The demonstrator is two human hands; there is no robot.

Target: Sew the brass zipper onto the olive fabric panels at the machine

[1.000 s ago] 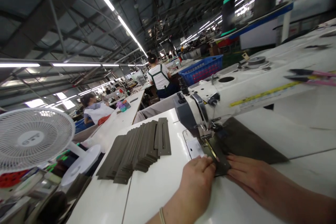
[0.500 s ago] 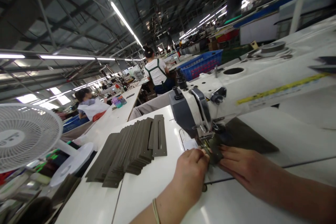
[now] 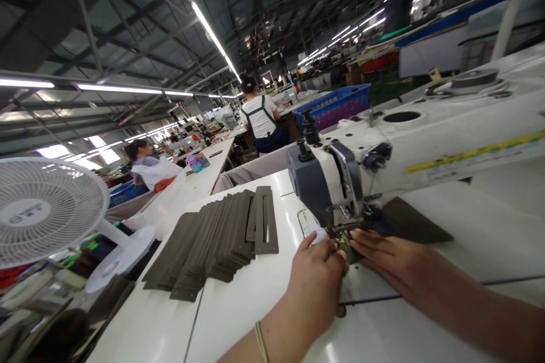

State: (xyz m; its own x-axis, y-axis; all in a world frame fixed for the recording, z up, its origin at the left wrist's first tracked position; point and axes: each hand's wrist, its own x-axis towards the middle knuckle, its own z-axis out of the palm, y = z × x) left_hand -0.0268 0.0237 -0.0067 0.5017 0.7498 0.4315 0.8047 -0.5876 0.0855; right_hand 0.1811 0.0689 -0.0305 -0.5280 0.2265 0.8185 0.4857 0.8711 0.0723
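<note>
A dark olive fabric piece [image 3: 413,220] lies on the white table under the arm of the sewing machine [image 3: 313,181]. Just in front of the needle area, my left hand [image 3: 317,272] has its fingers curled and pressed at the fabric's near edge. My right hand [image 3: 395,264] lies over the fabric on the right side of the presser foot, its fingers stretched out close together. Left of the machine, a fanned stack of olive pieces [image 3: 213,238] rests on the table, the rightmost one with a long slot.
A white fan [image 3: 32,212] stands at the left. Behind the machine are a blue basket [image 3: 336,105] and a person in a white shirt [image 3: 259,116]. Another person [image 3: 149,167] sits farther left. A dark bundle of pieces [image 3: 102,312] is at the lower left.
The view has shifted slightly, so the machine appears farther right. My left hand's index finger has lifted and spread a little. My right fingers sit nearer the presser foot.
</note>
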